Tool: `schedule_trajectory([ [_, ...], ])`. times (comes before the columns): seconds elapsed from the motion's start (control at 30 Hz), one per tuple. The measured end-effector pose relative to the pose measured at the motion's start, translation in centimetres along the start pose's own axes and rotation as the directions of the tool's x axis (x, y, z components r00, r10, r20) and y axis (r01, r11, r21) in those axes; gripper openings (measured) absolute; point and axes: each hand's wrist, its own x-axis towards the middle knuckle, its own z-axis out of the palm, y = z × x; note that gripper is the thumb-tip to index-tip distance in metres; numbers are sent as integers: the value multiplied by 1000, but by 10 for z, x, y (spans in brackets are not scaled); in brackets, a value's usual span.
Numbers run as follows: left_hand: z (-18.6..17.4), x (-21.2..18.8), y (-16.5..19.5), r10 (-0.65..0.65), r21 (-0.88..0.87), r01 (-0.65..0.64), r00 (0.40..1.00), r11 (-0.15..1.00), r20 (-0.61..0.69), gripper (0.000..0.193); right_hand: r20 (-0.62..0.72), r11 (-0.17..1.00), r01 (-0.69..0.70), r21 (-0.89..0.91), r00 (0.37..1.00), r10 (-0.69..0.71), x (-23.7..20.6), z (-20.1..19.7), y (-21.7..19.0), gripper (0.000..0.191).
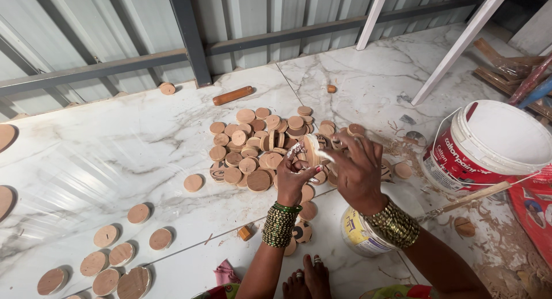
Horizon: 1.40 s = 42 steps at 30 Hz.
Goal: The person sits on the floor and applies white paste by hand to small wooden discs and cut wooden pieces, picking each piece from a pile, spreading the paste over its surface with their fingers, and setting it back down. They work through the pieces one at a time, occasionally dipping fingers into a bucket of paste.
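Note:
My left hand (294, 175) grips a round wooden disc (311, 149) on edge, just above a heap of similar wooden discs (259, 144) on the marble floor (115, 155). My right hand (356, 169) is beside it, fingers pinched on a small white thing that touches the disc's face. Both wrists carry stacks of bangles. A small open tin (359, 233) with a yellow label stands under my right wrist.
A large white plastic bucket (489, 144) with a red label stands at the right; a brush handle (471, 196) lies by it. Single discs (121, 254) are spread at the lower left. A wooden rod (233, 95) lies near the metal wall. My toes (307, 279) show below.

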Motion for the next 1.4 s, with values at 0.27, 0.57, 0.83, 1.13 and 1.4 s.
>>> schedule_trajectory([
  [0.27,4,-4,1,31,58,-31,999,998,-5,70,-2,999,-2,-41,1000,2,14,9,1,47],
  [0.57,-6,2,-7,-21,-16,19,996,1000,-91,67,-2,998,27,-61,1000,-27,-11,11,-4,39],
  [0.83,1,-3,1,91,116,-94,995,989,25,74,57,978,-118,173,992,109,11,9,18,50],
  [1.13,-2,-2,2,67,42,-67,998,997,12,76,80,994,-64,88,995,57,-3,4,4,40],
  [1.4,1,-4,8,-67,-103,74,996,992,66,73,104,836,-188,516,982,156,-8,13,31,53],
])
